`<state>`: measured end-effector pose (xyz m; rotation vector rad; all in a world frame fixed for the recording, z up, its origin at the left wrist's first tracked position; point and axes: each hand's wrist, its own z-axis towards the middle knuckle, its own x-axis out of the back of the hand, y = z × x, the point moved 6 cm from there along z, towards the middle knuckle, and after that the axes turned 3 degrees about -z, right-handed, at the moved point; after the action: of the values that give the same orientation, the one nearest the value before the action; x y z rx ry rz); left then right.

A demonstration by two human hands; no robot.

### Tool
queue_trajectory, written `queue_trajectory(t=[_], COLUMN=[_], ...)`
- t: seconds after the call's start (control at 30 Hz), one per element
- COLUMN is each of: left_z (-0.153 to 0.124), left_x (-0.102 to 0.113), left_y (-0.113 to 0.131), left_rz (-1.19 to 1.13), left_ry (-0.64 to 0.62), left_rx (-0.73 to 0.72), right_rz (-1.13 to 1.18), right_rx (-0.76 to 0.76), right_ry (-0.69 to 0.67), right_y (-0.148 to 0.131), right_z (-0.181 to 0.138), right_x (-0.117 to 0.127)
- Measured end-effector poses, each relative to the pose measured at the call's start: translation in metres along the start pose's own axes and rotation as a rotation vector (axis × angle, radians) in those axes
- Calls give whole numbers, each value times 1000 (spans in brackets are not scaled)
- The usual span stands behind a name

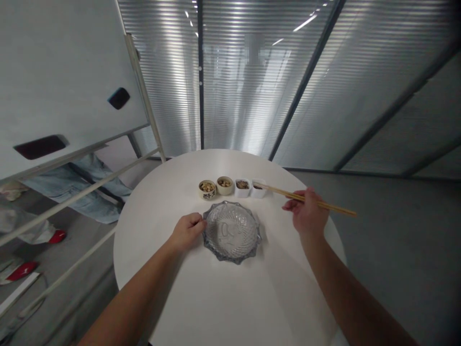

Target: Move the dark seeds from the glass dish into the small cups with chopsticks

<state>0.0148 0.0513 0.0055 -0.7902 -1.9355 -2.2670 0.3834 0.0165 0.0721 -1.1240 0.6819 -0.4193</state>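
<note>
My right hand [310,211] is closed round a pair of wooden chopsticks [336,207]. Their tips reach left to the white square cup [258,192] at the right end of a row, which has something dark in it. With closed fingers, my left hand [189,229] grips the left rim of a clear glass plate [232,231] with a scalloped edge. Behind the plate stand another white square cup [242,191] with brownish bits, a round cream bowl [225,191] and a round cream bowl with dark lettering [207,194], both round bowls holding pale yellowish pieces.
All of this stands on a round white table [216,307]. A whiteboard on a metal frame [142,81] rises at the left, with people's legs in jeans [77,185] behind it. A ribbed glass wall [237,96] runs beyond the table.
</note>
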Motion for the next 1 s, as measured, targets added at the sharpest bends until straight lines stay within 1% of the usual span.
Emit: queue_trajectory(t=[0.1, 0.23, 0.33, 0.4, 0.53, 0.67, 0.77, 0.87, 1.0], left_z=[0, -1, -1, -1, -1, -2, -3, -3, -2], left_x=[1, 3, 4, 5, 6, 7, 7, 8, 10], left_y=[-1, -1, -3, -4, -6, -9, -11, -14, -16], left_rz=[-4, -10, -27, -28, -11, -17, -17, 9, 33], left_ry=[-6, 1, 12, 15, 25, 44, 49, 63, 91], left_rx=[6, 5, 7, 9, 9, 12, 13, 1, -22], right_rz=[-42, -252, -345, -384, -469, -524, -486, -454, -483], right_rx=[22, 60, 106, 120, 175, 320, 436, 536, 650], right_ry=[-110, -374, -540, -615, -704, -778, -864, -936, -942], right_y=[-8, -9, -5, -1, 3, -7, -16, -18, -17], right_z=[-40, -90, -113, -120, -126, -132, -140, -148, -153], right_x=[-4, -17, -26, -30, -37, -45, -51, -54, -53])
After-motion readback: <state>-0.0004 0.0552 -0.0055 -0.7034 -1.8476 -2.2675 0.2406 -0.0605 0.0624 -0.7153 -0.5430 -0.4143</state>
